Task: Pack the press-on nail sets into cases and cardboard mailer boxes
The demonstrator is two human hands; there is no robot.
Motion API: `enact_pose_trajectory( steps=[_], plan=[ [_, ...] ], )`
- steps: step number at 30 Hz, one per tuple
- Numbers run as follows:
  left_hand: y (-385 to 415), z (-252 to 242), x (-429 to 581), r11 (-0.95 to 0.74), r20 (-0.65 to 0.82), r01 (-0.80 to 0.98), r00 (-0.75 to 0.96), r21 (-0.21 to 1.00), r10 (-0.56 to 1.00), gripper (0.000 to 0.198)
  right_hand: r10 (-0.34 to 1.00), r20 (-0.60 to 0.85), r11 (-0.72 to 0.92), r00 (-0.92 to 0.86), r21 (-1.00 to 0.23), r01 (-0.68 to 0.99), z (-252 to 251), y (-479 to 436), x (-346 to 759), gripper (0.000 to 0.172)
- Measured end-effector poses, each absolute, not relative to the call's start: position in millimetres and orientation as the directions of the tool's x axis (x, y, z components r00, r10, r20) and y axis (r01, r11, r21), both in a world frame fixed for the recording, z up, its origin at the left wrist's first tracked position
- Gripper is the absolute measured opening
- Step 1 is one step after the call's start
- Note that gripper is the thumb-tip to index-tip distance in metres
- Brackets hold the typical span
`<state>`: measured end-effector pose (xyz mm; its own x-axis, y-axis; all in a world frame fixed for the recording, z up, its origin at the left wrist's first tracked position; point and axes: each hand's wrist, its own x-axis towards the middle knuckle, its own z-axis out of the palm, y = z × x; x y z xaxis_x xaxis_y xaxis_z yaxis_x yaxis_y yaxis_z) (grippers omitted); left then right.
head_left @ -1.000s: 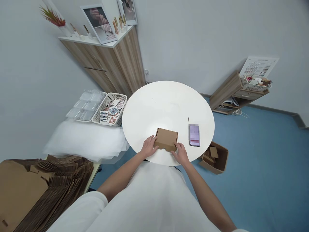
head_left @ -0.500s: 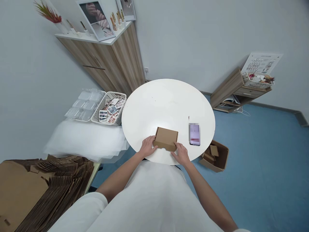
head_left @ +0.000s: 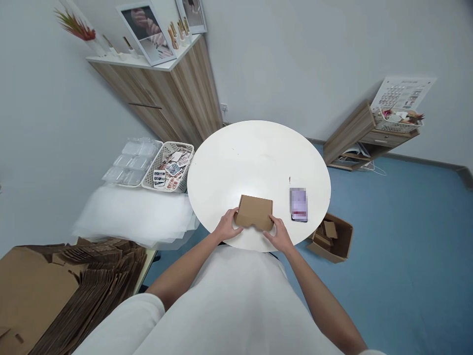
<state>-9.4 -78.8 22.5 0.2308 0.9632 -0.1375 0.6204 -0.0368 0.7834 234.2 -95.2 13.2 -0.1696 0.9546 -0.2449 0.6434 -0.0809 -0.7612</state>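
Box (head_left: 254,209) on the near part of the surface (head_left: 258,153), apparently for easy reach. Left hand (head_left: 227,226) and right hand (head_left: 280,235) hold opposite sides, fingers part-spread, seemingly to steady it; phone (head_left: 299,204) apart, right.
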Motion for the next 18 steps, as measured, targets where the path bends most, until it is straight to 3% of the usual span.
enact_pose_trajectory(
  steps=[5,10,18],
  plan=[
    [-70.5,28.3,-4.8,-0.007,-0.109,0.592,0.160,0.806,0.981,0.060,0.971,-0.208,-0.109,-0.116,-0.820,0.561,27.3,-83.7,237.5,0.062],
    [-52.3,27.2,-1.2,0.086,-0.185,0.574,0.117,0.814,0.976,0.040,0.953,-0.289,-0.191,-0.094,-0.810,0.555,38.5,-63.8,240.1,0.053],
    [-42.9,30.1,0.3,0.065,-0.211,0.693,0.128,0.718,0.969,0.044,0.955,-0.294,-0.239,-0.020,-0.812,0.532,44.6,-46.8,239.2,0.056]
  ],
)
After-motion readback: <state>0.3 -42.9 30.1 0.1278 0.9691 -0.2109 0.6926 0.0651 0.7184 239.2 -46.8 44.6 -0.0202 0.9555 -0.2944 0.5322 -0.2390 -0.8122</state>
